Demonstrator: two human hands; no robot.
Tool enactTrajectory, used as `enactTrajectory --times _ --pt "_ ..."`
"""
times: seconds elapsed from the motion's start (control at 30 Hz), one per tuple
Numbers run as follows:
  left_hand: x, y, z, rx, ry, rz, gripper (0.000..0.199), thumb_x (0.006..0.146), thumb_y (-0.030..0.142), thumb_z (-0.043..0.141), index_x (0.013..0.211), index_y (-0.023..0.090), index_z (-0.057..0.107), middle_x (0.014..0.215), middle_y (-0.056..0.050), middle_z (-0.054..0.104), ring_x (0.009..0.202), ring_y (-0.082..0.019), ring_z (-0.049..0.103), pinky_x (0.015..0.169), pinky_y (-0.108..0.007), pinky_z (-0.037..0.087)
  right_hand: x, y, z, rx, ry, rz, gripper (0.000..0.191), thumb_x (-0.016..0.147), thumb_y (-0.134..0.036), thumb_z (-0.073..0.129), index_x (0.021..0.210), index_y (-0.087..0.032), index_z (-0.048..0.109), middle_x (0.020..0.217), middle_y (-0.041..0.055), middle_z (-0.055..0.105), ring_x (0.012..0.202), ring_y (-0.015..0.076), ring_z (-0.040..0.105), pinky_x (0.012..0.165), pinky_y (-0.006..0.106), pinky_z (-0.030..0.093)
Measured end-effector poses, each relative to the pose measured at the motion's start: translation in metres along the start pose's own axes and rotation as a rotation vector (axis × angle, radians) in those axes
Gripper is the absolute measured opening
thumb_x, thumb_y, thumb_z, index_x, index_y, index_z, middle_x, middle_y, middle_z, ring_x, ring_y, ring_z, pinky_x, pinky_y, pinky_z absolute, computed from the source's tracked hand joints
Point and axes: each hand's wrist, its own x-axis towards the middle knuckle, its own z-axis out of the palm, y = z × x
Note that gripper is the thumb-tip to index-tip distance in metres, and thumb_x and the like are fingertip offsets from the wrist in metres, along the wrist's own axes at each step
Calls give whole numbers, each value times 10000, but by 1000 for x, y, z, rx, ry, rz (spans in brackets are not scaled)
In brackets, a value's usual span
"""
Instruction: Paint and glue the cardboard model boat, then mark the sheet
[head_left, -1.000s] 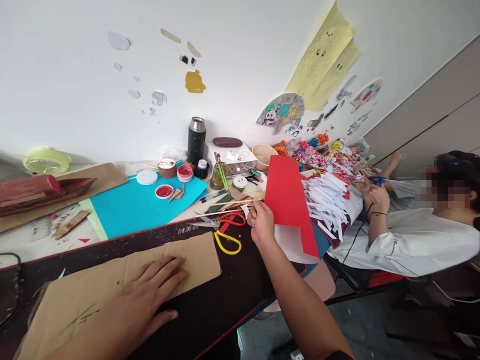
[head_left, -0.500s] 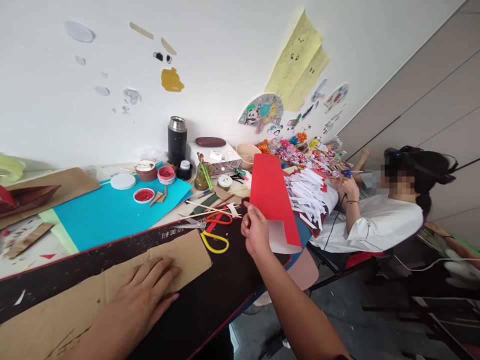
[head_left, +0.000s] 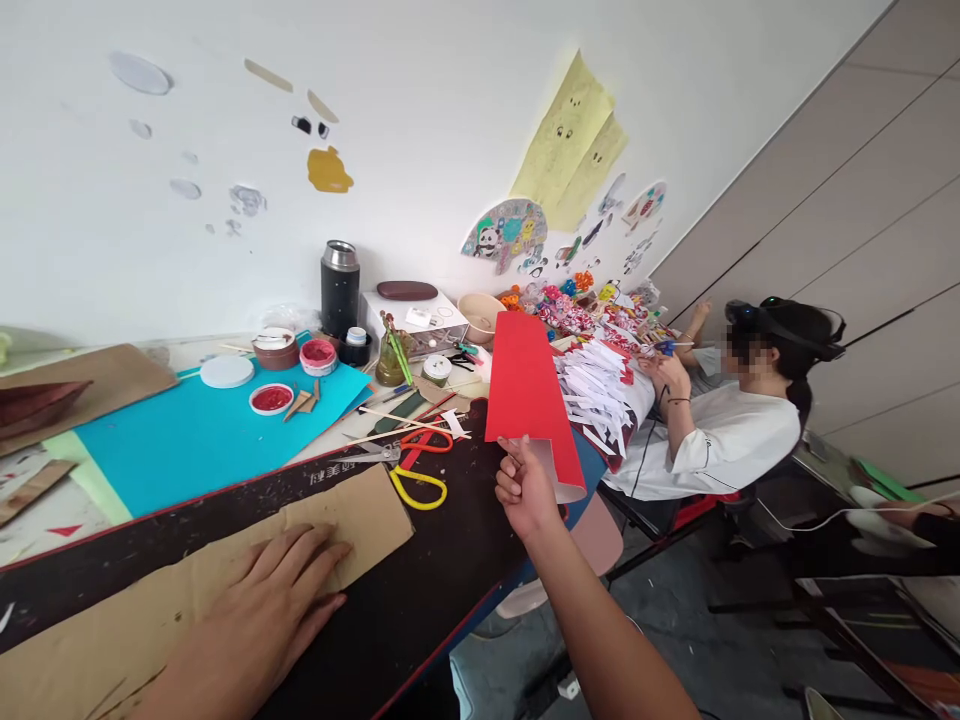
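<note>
My left hand (head_left: 262,590) lies flat on a long strip of brown cardboard (head_left: 367,515), its fingers stretched out. My right hand (head_left: 525,490) has curled fingers, with thumb and forefinger close together at the lower edge of a red paper sheet (head_left: 525,380). Whether they pinch the paper or something small cannot be made out. A pale patch shows at the sheet's lower end, beside the hand. Between my hands lie scissors (head_left: 420,490) with red and yellow handles, several thin wooden sticks (head_left: 390,418) and a small white paper scrap (head_left: 452,422).
Red paint lids and pots (head_left: 271,398) stand on a blue sheet (head_left: 187,430). Behind are a black flask (head_left: 340,290), a white box (head_left: 442,318) and a bowl (head_left: 481,312). White paper strips (head_left: 596,395) are heaped at right, where a co-worker (head_left: 720,430) sits.
My right hand has moved down and rightward along the red paper, uncovering its lower left corner. My left hand stays on the cardboard. The whole view has shifted slightly.
</note>
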Motion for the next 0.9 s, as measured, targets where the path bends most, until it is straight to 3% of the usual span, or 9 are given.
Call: enactTrajectory --times 0.17,0.33,0.57,0.73,0.9 --pt "-1 -1 3 -48 -12 -30 392 1091 561 574 1343 367 804 1362 -51 803 1256 -327 717 1109 -471 492 11 -1 -2 26 26 46 527 1059 -680 667 888 -184 716 530 -119 367 367 38 221 362 166 143" --pt "0 1 1 -30 26 -15 390 1105 564 563 1321 350 807 1332 -59 806 1243 -328 715 1105 -460 477 12 -4 -9 30 43 12 530 1037 -713 682 909 -199 692 534 -118 404 360 41 250 360 163 151" --pt "2 0 0 -26 77 24 377 1116 557 556 1304 344 804 1314 -64 805 1219 -323 724 1072 -440 474 31 -10 -4 7 63 -142 610 1005 -686 740 704 -239 455 550 -89 482 365 41 301 353 187 197" --pt "3 1 -3 -21 90 21 379 1121 558 544 1292 346 807 1300 -63 806 1201 -322 726 1065 -440 474 43 -11 7 -14 105 -298 615 993 -618 784 683 -259 392 505 -91 472 367 56 313 361 207 219" --pt "5 3 -6 -42 79 8 390 1124 567 535 1296 346 807 1295 -69 806 1192 -315 727 1053 -429 486 31 -34 10 -5 112 -480 649 992 -645 783 669 -260 371 519 -99 451 389 57 316 396 217 256"
